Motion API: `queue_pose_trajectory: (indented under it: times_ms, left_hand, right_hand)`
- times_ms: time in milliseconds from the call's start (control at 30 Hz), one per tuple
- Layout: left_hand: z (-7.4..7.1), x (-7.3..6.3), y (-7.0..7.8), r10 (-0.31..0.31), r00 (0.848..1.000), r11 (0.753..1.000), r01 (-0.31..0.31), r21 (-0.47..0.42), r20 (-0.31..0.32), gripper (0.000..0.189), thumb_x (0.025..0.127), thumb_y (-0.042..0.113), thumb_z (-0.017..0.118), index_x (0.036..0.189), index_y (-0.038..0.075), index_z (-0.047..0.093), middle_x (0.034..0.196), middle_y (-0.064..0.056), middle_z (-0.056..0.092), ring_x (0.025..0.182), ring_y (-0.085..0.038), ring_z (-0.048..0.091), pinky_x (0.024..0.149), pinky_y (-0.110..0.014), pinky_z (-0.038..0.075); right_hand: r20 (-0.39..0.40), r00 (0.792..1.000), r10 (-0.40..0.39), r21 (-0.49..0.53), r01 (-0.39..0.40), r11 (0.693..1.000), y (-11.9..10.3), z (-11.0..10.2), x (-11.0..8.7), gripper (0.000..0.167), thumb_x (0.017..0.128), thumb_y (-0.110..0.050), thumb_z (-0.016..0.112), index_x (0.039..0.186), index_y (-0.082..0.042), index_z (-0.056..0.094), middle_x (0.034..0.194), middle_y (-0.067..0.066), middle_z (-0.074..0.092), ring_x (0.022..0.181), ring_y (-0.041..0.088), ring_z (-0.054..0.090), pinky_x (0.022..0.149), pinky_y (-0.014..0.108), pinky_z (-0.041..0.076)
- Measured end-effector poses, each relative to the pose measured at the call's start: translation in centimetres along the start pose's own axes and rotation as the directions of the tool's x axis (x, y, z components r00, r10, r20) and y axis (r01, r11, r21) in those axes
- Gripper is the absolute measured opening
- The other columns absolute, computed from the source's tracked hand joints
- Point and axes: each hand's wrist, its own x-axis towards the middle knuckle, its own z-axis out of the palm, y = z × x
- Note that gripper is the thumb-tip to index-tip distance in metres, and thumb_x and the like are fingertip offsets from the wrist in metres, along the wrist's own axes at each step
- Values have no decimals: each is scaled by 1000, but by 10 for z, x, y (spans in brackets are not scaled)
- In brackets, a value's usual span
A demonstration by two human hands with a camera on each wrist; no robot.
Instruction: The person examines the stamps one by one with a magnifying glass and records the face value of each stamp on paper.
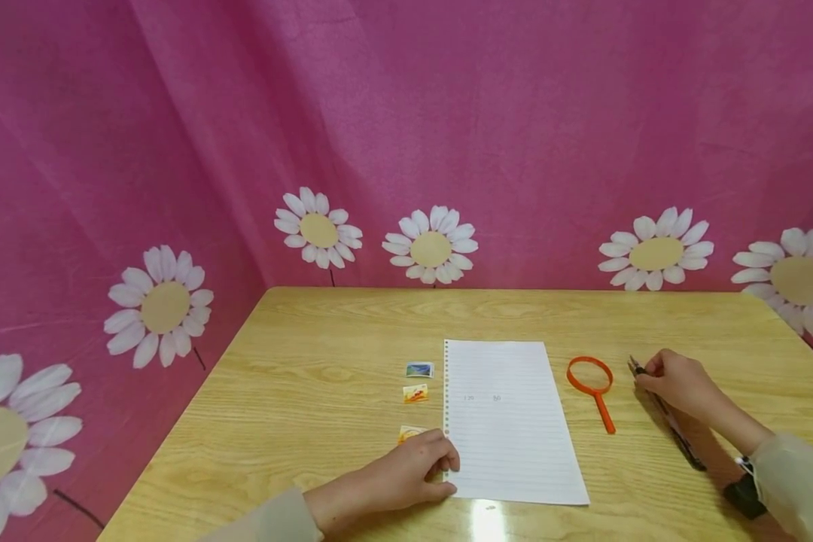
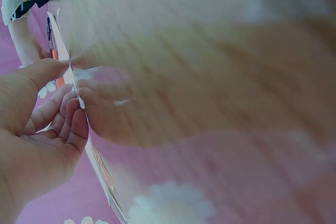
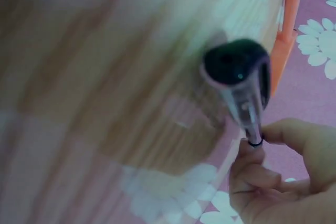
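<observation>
In the head view my right hand [image 1: 677,382] pinches a slim pen [image 1: 671,427] with a dark end, close to its far end. The right wrist view shows the pen's clear barrel [image 3: 244,109] and black end, with thumb and fingertips meeting around it. My left hand [image 1: 409,470] rests at the lower left edge of a lined sheet of paper [image 1: 515,452], its fingers loosely bent and fingertips touching the paper. Faint handwritten numbers stand on the sheet. Beside that hand lies a small yellow stamp-like picture [image 1: 409,433], partly hidden.
Two more stamp-like pictures lie left of the sheet, a blue one [image 1: 420,369] and a yellow-red one [image 1: 415,394]. An orange magnifying glass [image 1: 604,412] lies between paper and pen. A pink flowered cloth [image 1: 515,150] hangs behind the wooden table [image 1: 312,376].
</observation>
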Motion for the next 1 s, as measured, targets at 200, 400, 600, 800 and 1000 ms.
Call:
queue_pose_trajectory:
  times_ms: [200, 400, 600, 800, 1000]
  left_hand:
    - [1, 0, -1, -13, 1000, 1000, 13, -2, 5, 16, 90, 19, 71, 101, 13, 62, 91, 9, 51, 80, 5, 43, 75, -8, 42]
    - [1, 1, -1, -11, 1000, 1000, 11, 7, 6, 16, 90, 20, 71, 102, 14, 62, 93, 8, 53, 83, 5, 44, 77, -8, 43]
    - [1, 2, -1, -6, 1000, 1000, 6, 16, 5, 17, 90, 21, 71, 102, 14, 61, 94, 8, 53, 85, 5, 44, 79, -8, 43]
    - [2, 2, -2, -4, 1000, 1000, 4, 11, 6, 16, 90, 21, 71, 102, 14, 62, 94, 8, 53, 84, 5, 44, 78, -8, 43]
    - [2, 1, -2, -1, 1000, 1000, 0, 20, 9, 17, 90, 21, 71, 102, 14, 61, 93, 8, 52, 82, 4, 43, 76, -8, 42]
  right_hand:
    - [-63, 991, -115, 41, 117, 992, -5, 0, -8, 25, 94, -2, 59, 101, -2, 35, 58, 2, 50, 47, 5, 37, 46, 23, 31]
    - [-93, 955, -282, -135, 268, 954, -6, -4, -11, 20, 89, 10, 58, 93, -5, 45, 59, -3, 49, 51, 0, 33, 48, 21, 29]
    - [-96, 924, -370, -190, 347, 918, 1, -8, -15, 21, 85, 15, 60, 89, -5, 56, 70, -2, 58, 57, -2, 32, 51, 21, 31]
    - [-124, 788, -603, -321, 544, 776, 16, -9, -19, 44, 63, 23, 71, 88, -9, 56, 70, -7, 49, 61, -4, 34, 52, 19, 32]
    - [-111, 733, -671, -457, 562, 689, 16, -11, -22, 51, 52, 13, 81, 88, -9, 53, 68, -5, 43, 60, 4, 39, 47, 20, 33]
